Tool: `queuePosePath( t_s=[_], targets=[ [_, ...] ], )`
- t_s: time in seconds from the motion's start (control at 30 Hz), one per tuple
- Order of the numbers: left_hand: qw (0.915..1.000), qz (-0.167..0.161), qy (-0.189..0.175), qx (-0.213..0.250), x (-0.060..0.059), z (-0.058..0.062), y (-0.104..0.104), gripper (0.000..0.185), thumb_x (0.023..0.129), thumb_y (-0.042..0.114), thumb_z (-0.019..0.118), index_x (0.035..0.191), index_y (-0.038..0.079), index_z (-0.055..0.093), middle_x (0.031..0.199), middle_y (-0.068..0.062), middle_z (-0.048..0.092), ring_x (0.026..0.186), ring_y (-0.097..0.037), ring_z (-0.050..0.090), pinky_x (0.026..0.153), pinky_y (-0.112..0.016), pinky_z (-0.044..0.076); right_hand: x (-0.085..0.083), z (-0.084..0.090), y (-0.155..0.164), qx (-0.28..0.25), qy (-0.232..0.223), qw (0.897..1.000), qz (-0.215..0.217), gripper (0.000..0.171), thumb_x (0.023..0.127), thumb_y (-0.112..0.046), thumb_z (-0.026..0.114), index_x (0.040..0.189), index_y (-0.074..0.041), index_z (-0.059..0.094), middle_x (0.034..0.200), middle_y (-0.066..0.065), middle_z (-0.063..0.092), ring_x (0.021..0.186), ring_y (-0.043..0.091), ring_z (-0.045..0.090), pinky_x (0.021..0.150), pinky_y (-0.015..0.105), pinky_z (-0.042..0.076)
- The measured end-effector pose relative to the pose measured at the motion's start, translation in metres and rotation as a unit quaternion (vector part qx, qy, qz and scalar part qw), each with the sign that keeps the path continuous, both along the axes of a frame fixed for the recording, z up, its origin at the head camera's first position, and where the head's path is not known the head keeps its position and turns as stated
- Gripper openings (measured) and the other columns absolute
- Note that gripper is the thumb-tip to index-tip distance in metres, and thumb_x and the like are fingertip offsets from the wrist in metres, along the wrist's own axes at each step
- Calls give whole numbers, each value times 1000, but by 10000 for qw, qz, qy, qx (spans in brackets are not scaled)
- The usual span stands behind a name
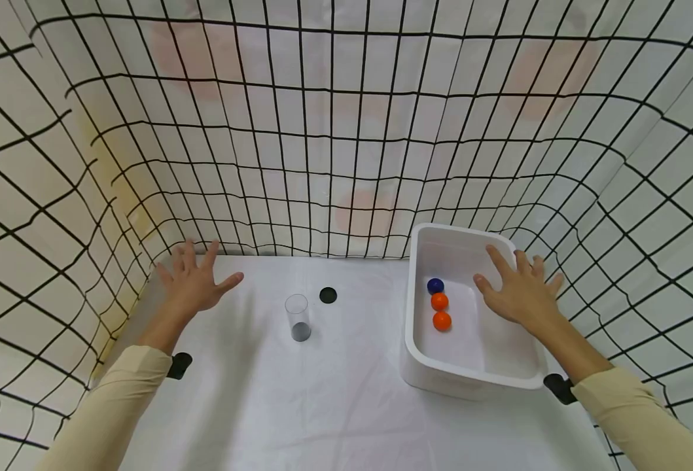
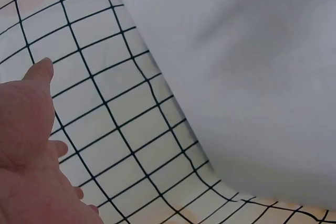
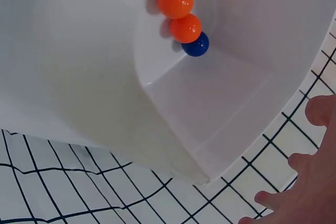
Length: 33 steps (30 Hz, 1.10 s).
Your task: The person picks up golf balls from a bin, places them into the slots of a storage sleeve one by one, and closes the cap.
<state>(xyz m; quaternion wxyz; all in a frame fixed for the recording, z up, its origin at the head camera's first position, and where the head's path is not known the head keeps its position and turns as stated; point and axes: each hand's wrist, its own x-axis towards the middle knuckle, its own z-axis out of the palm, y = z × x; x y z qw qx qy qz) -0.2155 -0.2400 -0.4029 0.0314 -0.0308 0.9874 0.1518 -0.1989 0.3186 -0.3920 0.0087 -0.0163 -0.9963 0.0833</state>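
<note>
One white tub (image 1: 419, 340) sits on the white table (image 1: 299, 405) and serves as landmark; my right hand (image 1: 519, 294) hovers over its right half, fingers (image 1: 501, 260) spread straight and gripping nothing. Inside the tub, left of those fingers and clear of them, lie three small balls in a row along the left wall: two orange balls (image 1: 441, 311), glossy and touching each other, and one blue ball (image 1: 435, 286) at the far end, against the nearer orange one. Left of the tub, well apart, stands one clear glass (image 1: 297, 316), upright, with a grey tint at its base. Between glass and tub, farther back, lies one black disc (image 1: 328, 295), flat. My left hand (image 1: 195, 282) hovers far left of the tub near the gridded wall (image 1: 346, 131), fingers splayed, holding nothing.
</note>
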Motion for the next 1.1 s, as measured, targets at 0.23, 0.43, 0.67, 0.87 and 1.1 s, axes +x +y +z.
queuePosePath(
  t_s=[0.23, 0.43, 0.67, 0.87, 1.1],
  targets=[
    [9998, -179, -67, -47, 2, 0, 12, 94, 96, 62, 54, 163, 14, 9, 164, -33, -15, 150, -57, -14, 111, -78, -13, -1, 1, -18, 33, 36, 9998, 171, 76, 101, -57, 40, 162, -16, 20, 159, 38, 14, 141, 69, 9, 99, 91, 1],
    [9992, -400, -42, -49, 5, 0, 27, 93, 97, 60, 55, 163, 12, 11, 165, -34, -8, 151, -57, -9, 112, -79, -8, 0, 9, -41, -134, 153, 9992, 358, 73, 101, -52, 44, 162, -19, 22, 161, 35, 16, 145, 65, 8, 102, 89, 0],
    [9952, -810, -213, 500, 11, -1, 47, 99, 93, 57, 63, 163, 12, 10, 165, -33, -9, 150, -58, -7, 114, -77, -2, 3, 12, -65, -347, 284, 9973, 575, 73, 99, -47, 52, 161, -21, 24, 158, 32, 25, 144, 58, 17, 106, 85, 4],
    [9899, -1174, -269, 752, 16, -6, 67, 106, 87, 54, 72, 163, 14, 11, 165, -34, -4, 151, -58, 0, 116, -76, 6, 5, 14, -82, -733, 363, 9927, 890, 71, 99, -42, 55, 161, -20, 27, 156, 30, 34, 144, 54, 26, 110, 79, 11],
    [9812, -1307, -358, 1376, 19, -24, 84, 112, 80, 48, 83, 163, 19, 13, 165, -32, 2, 146, -63, 15, 107, -78, 29, 6, 12, -95, -1344, 298, 9842, 1115, 75, 97, -39, 60, 161, -16, 27, 161, 23, 33, 147, 49, 29, 115, 74, 17]
  ],
)
